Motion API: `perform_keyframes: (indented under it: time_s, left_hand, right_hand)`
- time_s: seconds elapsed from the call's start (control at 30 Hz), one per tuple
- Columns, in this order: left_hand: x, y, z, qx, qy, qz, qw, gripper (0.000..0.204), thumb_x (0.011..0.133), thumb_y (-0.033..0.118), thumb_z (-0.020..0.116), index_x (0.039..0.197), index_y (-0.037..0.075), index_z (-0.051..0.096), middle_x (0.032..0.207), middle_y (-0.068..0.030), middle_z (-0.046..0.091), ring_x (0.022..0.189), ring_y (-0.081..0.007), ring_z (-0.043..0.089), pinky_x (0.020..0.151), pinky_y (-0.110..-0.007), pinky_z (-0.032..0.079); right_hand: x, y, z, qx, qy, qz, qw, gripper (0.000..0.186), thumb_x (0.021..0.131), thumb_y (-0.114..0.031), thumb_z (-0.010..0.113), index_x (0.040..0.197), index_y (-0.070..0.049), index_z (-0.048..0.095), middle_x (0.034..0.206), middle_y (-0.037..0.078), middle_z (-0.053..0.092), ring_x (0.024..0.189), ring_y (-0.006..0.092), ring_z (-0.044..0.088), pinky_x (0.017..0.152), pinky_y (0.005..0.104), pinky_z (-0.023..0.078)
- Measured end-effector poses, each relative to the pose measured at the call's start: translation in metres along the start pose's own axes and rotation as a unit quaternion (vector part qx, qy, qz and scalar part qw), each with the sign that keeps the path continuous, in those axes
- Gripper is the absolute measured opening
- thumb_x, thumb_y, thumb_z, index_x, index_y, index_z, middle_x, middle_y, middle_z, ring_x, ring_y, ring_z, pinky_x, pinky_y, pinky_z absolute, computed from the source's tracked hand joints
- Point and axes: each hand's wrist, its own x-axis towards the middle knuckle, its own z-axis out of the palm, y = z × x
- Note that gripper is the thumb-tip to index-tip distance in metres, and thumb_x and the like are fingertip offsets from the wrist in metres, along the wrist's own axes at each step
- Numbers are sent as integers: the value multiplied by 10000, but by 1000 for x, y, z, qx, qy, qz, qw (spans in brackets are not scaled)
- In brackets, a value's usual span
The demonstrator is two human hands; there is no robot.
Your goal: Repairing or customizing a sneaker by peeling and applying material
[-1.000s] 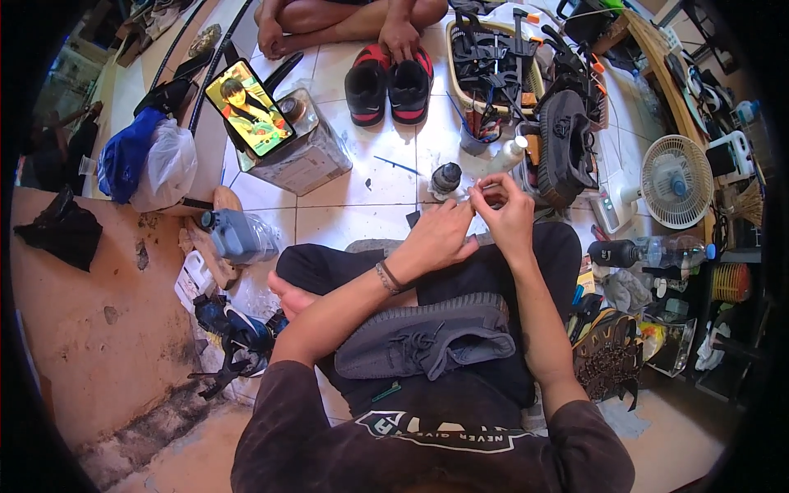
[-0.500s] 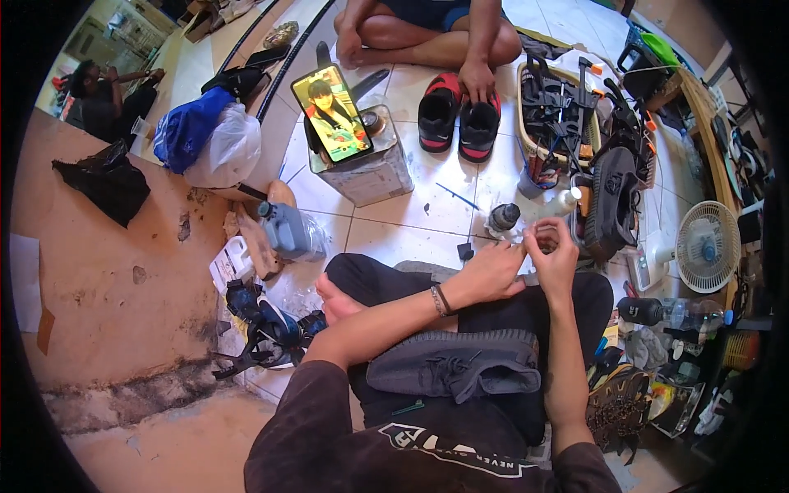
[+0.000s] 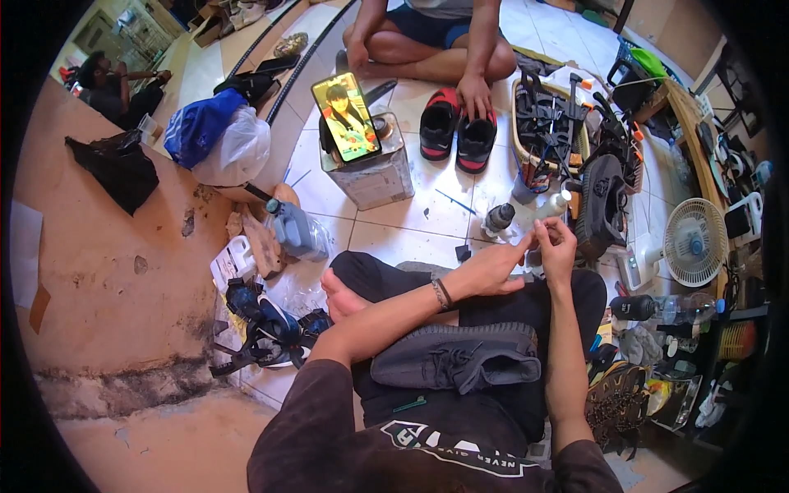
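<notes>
A dark grey knit sneaker [image 3: 436, 361] lies sideways across my lap, its laced opening toward the right. Beyond it, my left hand [image 3: 491, 268] reaches over my leg with its index finger stretched toward the other hand. Its remaining fingers are curled, and whatever they hold is hidden. My right hand [image 3: 556, 245] is closed in a pinch beside that fingertip; anything between its fingers is too small to make out. A small green tool [image 3: 409, 404] rests on my dark clothing, nearer than the sneaker.
Ahead stand a dark-capped bottle [image 3: 499, 218], a white bottle [image 3: 552, 205] and a metal can [image 3: 374, 181] bearing a phone [image 3: 345, 117]. Opposite, a seated person's hand touches black-red sneakers [image 3: 475, 141]. Rightward are a tool basket [image 3: 518, 140], another grey sneaker [image 3: 602, 205] and a fan [image 3: 695, 238].
My left index finger has straightened toward the right hand, whose fingers have drawn into a tighter pinch. The sneaker stays on my lap. The view has shifted slightly.
</notes>
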Motion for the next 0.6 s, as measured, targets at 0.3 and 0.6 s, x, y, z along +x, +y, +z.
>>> perform_keyframes:
  time_s: [0.3, 0.6]
  left_hand:
    - [-11, 6, -13, 16, -11, 32, 999, 953, 793, 232, 672, 1525, 51, 89, 974, -147, 642, 822, -350, 619, 736, -430, 503]
    - [-29, -5, -22, -116, -37, 5, 993, 953, 759, 267, 676, 1531, 93, 145, 868, -114, 657, 725, -290, 623, 693, -385, 506]
  right_hand:
    - [-9, 3, -4, 57, -67, 8, 996, 230, 942, -199, 636, 843, 7, 614, 686, 56, 649, 585, 99, 606, 571, 223, 469]
    - [-16, -16, 4, 49, -123, 3, 991, 164, 931, -136, 633, 925, 20, 586, 730, 89, 668, 645, 139, 663, 592, 267, 559]
